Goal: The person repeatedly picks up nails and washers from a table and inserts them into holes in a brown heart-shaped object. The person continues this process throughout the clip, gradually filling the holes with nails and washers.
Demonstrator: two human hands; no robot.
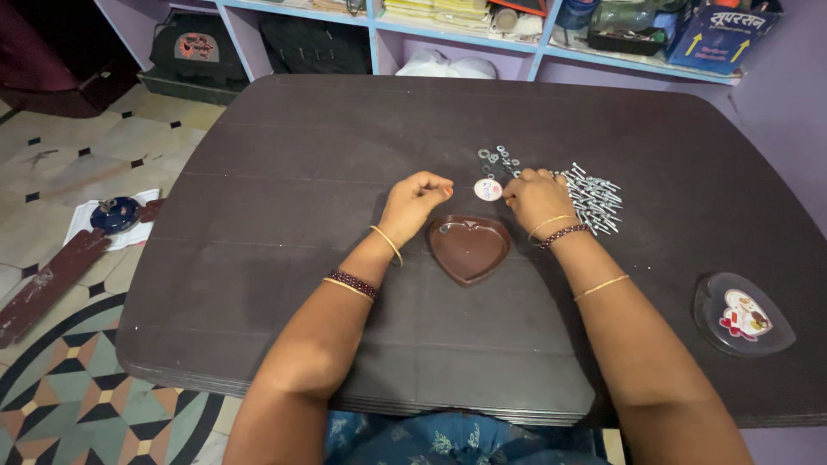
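While the left hand (415, 200) curls shut on nothing visible, the right hand's (536, 198) grip pinches a small white disc (488, 189) beside the screws (594, 200).

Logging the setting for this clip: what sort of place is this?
Probably a room in a home, used for small hand work. A dark brown rounded table stands on patterned floor tiles, before pale blue open shelves stuffed with bags and boxes, not workshop fittings.

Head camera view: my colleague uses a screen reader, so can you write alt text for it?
A person's two hands rest curled on a dark table, the left hand apart, the right hand beside a pile of screws. A heart-shaped brown dish lies between the wrists, washers and a small round disc just beyond.
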